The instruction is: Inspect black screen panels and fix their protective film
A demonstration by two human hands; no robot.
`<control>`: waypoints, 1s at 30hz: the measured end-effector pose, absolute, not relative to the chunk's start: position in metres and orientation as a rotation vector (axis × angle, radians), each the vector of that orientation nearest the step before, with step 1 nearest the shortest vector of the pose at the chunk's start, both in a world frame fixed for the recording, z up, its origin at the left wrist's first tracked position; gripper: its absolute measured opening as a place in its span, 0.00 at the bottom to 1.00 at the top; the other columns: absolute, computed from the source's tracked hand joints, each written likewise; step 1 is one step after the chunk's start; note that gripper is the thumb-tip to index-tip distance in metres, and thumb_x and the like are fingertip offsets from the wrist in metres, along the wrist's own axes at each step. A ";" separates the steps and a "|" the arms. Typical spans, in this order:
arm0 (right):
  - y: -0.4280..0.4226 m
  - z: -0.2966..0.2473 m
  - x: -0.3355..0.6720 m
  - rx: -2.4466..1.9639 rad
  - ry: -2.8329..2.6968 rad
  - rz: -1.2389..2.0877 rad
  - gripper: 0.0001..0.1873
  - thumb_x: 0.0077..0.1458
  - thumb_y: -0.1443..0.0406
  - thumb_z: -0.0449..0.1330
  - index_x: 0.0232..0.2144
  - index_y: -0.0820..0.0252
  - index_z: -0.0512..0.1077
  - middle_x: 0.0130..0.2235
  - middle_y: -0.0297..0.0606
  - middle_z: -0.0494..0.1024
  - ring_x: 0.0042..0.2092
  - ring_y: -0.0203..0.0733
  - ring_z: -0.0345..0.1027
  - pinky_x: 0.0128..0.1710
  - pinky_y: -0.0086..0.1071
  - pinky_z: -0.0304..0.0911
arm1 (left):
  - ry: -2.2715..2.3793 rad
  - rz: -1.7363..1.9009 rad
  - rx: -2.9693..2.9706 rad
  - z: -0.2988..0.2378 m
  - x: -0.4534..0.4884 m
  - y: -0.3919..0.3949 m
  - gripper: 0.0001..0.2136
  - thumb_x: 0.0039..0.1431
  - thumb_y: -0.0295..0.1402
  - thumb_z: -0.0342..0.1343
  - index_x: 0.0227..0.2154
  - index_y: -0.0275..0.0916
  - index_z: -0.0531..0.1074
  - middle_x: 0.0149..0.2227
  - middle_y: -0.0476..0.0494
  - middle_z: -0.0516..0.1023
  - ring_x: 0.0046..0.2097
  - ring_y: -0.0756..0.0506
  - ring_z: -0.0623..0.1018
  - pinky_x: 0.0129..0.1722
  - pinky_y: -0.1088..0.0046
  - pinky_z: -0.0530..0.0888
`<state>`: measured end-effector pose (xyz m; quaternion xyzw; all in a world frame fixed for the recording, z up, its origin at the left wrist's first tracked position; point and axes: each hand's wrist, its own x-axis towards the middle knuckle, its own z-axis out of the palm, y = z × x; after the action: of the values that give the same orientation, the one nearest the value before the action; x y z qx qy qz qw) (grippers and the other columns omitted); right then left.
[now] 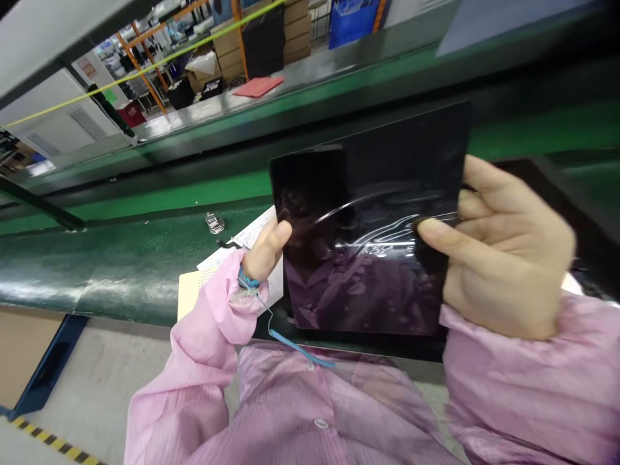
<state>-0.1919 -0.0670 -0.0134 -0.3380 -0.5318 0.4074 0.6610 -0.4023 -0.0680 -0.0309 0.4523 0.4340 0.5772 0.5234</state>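
Observation:
A dark glossy panel (pixel 372 226), like a tablet screen, is held up in front of my chest with a clear film wrinkled across its face. My left hand (pixel 264 248) grips its left edge, thumb on the front. My right hand (pixel 498 248) clasps the right edge, thumb pressed on the film and fingers curled behind. A blue wrist strap with a coiled cord hangs from my left wrist (pixel 249 281). Both arms wear pink sleeves.
A green conveyor belt (pixel 121 258) runs across in front of me. On it lie white papers (pixel 252 236), a yellow sheet (pixel 188 290) and a small metal clip (pixel 214 223). Another dark tray (pixel 581 213) sits at the right. Shelves, boxes and a red sheet (pixel 258 86) stand beyond.

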 end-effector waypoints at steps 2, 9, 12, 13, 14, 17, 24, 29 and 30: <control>-0.066 -0.016 -0.198 -0.715 -1.205 0.934 0.30 0.50 0.64 0.70 0.56 0.44 0.72 0.56 0.34 0.72 0.58 0.44 0.69 0.64 0.41 0.66 | 0.946 1.384 0.973 -0.034 -0.402 -0.076 0.18 0.48 0.47 0.66 0.40 0.46 0.77 0.53 0.49 0.79 0.70 0.36 0.61 0.67 0.59 0.70; -0.050 -0.011 -0.206 -0.736 -1.145 1.106 0.37 0.48 0.63 0.69 0.60 0.54 0.65 0.58 0.39 0.71 0.58 0.43 0.68 0.64 0.39 0.66 | 0.718 1.256 0.627 -0.019 -0.397 -0.089 0.17 0.53 0.29 0.60 0.47 0.43 0.76 0.49 0.47 0.82 0.60 0.38 0.75 0.66 0.56 0.70; -0.030 -0.008 -0.197 -0.950 -1.442 1.162 0.38 0.55 0.55 0.60 0.65 0.59 0.58 0.61 0.44 0.67 0.58 0.46 0.68 0.65 0.44 0.64 | 0.806 1.217 0.372 -0.009 -0.394 -0.080 0.12 0.61 0.27 0.50 0.41 0.38 0.77 0.42 0.43 0.84 0.57 0.40 0.78 0.64 0.58 0.71; -0.024 -0.009 -0.192 -1.057 -1.565 1.131 0.37 0.56 0.55 0.59 0.65 0.60 0.59 0.62 0.46 0.65 0.61 0.49 0.65 0.67 0.48 0.60 | 0.852 1.209 0.299 -0.006 -0.393 -0.077 0.12 0.63 0.28 0.47 0.37 0.36 0.77 0.40 0.42 0.84 0.56 0.41 0.79 0.63 0.59 0.72; -0.019 -0.011 -0.187 -1.167 -1.686 1.052 0.36 0.56 0.54 0.58 0.64 0.62 0.61 0.63 0.48 0.62 0.64 0.54 0.59 0.69 0.53 0.54 | 0.888 1.199 0.237 -0.005 -0.392 -0.074 0.13 0.65 0.28 0.45 0.32 0.35 0.76 0.38 0.41 0.84 0.55 0.41 0.80 0.62 0.60 0.72; -0.021 -0.018 -0.176 -1.250 -2.001 0.615 0.31 0.58 0.53 0.59 0.58 0.66 0.69 0.64 0.52 0.59 0.67 0.62 0.50 0.68 0.60 0.48 | 0.878 1.193 0.144 -0.005 -0.390 -0.069 0.18 0.67 0.33 0.43 0.27 0.34 0.74 0.38 0.38 0.83 0.54 0.39 0.80 0.61 0.59 0.73; -0.083 -0.022 -0.197 -0.528 -2.494 -0.105 0.24 0.64 0.54 0.58 0.52 0.69 0.69 0.56 0.47 0.69 0.57 0.52 0.63 0.56 0.45 0.66 | 0.762 1.256 0.188 -0.013 -0.385 -0.064 0.18 0.67 0.39 0.45 0.36 0.34 0.77 0.41 0.40 0.83 0.56 0.38 0.78 0.60 0.58 0.73; -0.086 -0.024 -0.206 -0.524 -2.461 -0.235 0.18 0.60 0.60 0.63 0.48 0.68 0.71 0.51 0.44 0.72 0.52 0.52 0.66 0.51 0.44 0.66 | 0.760 1.339 0.146 -0.015 -0.380 -0.063 0.18 0.67 0.40 0.44 0.29 0.36 0.74 0.42 0.41 0.82 0.58 0.39 0.76 0.59 0.59 0.74; -0.086 -0.026 -0.209 -0.523 -2.445 -0.275 0.16 0.59 0.62 0.63 0.45 0.68 0.72 0.50 0.44 0.73 0.51 0.51 0.66 0.49 0.43 0.66 | 0.763 1.354 0.130 -0.015 -0.377 -0.063 0.18 0.67 0.40 0.44 0.29 0.36 0.74 0.42 0.41 0.82 0.59 0.38 0.76 0.59 0.58 0.74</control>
<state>-0.2090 -0.0864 -0.0259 -0.1977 -0.9248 -0.1040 0.3080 -0.3771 -0.0630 -0.0152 0.0586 0.3441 0.6103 0.7112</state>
